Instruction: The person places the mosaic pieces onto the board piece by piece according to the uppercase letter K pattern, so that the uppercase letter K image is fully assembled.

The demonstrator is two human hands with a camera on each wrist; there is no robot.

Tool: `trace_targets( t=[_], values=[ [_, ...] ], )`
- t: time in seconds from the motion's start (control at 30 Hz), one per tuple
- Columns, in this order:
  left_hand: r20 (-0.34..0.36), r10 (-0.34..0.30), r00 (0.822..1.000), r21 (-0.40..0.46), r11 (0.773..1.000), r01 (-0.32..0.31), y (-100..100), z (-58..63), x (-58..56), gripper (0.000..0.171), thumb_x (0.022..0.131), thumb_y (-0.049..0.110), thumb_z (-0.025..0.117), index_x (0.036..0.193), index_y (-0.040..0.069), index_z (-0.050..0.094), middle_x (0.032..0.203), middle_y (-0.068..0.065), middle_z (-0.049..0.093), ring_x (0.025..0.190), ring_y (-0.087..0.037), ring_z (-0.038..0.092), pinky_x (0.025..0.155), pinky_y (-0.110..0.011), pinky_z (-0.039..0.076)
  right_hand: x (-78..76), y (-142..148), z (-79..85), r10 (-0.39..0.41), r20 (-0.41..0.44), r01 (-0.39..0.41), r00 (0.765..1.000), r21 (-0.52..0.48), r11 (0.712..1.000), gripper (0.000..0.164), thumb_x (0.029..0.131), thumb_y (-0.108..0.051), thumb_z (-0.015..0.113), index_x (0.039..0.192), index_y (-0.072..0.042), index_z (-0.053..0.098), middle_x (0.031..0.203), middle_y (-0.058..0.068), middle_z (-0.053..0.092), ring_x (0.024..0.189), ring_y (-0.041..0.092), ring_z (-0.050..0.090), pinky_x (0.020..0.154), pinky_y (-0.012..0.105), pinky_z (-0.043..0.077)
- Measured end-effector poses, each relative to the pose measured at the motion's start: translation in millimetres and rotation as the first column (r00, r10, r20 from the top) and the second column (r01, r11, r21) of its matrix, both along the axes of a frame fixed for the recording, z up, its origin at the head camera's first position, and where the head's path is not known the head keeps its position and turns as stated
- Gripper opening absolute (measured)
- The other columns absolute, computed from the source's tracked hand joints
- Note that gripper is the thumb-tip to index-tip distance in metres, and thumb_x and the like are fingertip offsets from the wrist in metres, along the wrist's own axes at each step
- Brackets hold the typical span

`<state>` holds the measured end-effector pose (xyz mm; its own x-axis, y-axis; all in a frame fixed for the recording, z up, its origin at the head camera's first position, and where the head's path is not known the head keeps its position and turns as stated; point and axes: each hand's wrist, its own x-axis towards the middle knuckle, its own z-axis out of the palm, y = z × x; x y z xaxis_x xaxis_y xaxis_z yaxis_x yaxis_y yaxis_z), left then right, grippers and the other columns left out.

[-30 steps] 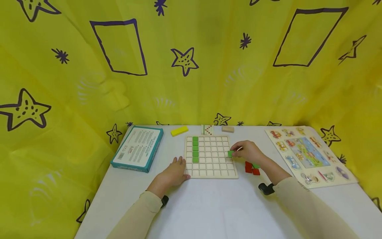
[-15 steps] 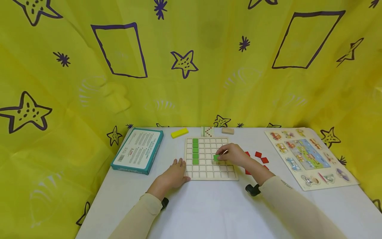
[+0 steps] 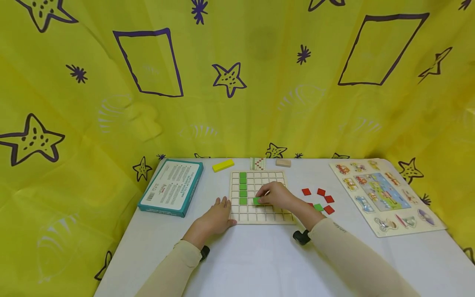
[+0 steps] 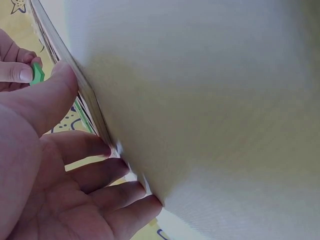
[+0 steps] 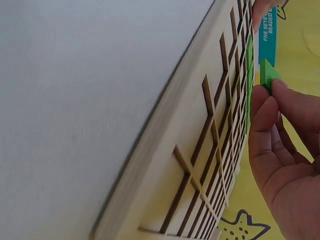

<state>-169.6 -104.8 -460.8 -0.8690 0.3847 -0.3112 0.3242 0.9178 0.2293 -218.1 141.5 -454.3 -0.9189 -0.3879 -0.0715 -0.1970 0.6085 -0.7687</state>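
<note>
A pale wooden grid board (image 3: pixel 259 219) lies on the white table, with several green tiles (image 3: pixel 243 187) set in one column near its left side. Over the board, my right hand (image 3: pixel 277 196) pinches a green square tile (image 3: pixel 256 201) between thumb and fingertips. The right wrist view shows that tile (image 5: pixel 267 75) held above the grid lines. My left hand (image 3: pixel 216 218) rests flat at the board's left edge, its thumb by the front left corner. In the left wrist view the left fingers (image 4: pixel 112 192) spread straight along the tabletop beside the board.
Several red tiles (image 3: pixel 321 192) and a green one (image 3: pixel 318 207) lie right of the board. A teal box (image 3: pixel 171 187) sits at left, and a picture puzzle board (image 3: pixel 386 194) at right. Behind stand a yellow block (image 3: pixel 223 165), a pattern card (image 3: pixel 257 163) and a wooden block (image 3: pixel 283 163).
My right hand has carried the green tile leftward from the board's right edge to over its middle, uncovering the loose tiles. My left hand has stayed at the left edge.
</note>
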Motion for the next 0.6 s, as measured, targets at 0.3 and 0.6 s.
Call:
trace_targets(
  t=[0.3,0.6],
  values=[
    [0.001,0.002,1.0,0.003,1.0,-0.002,0,1.7,0.5,0.077,0.099,0.04,0.062,0.153,-0.008,0.033,0.161,-0.025,0.026,0.149,-0.043,0.021,0.117,-0.05,0.028,2.3,-17,-0.3,0.037,0.003,-0.037,0.999,-0.012,0.999,0.005,0.087,-0.011,0.079,0.09,-0.008,0.077,0.086,-0.004,0.071,0.075,0.012,0.061,0.067,0.029,0.051],
    [-0.005,-0.016,1.0,0.01,1.0,0.016,-2,0.0,-0.4,0.078,0.1,0.041,0.062,0.153,-0.008,0.032,0.16,-0.026,0.026,0.148,-0.044,0.021,0.117,-0.051,0.028,5.0,-33,-1.1,0.07,0.016,-0.07,0.997,-0.014,0.997,0.005,0.089,-0.009,0.078,0.092,-0.005,0.077,0.085,-0.004,0.071,0.076,0.011,0.063,0.067,0.028,0.053]
  ],
)
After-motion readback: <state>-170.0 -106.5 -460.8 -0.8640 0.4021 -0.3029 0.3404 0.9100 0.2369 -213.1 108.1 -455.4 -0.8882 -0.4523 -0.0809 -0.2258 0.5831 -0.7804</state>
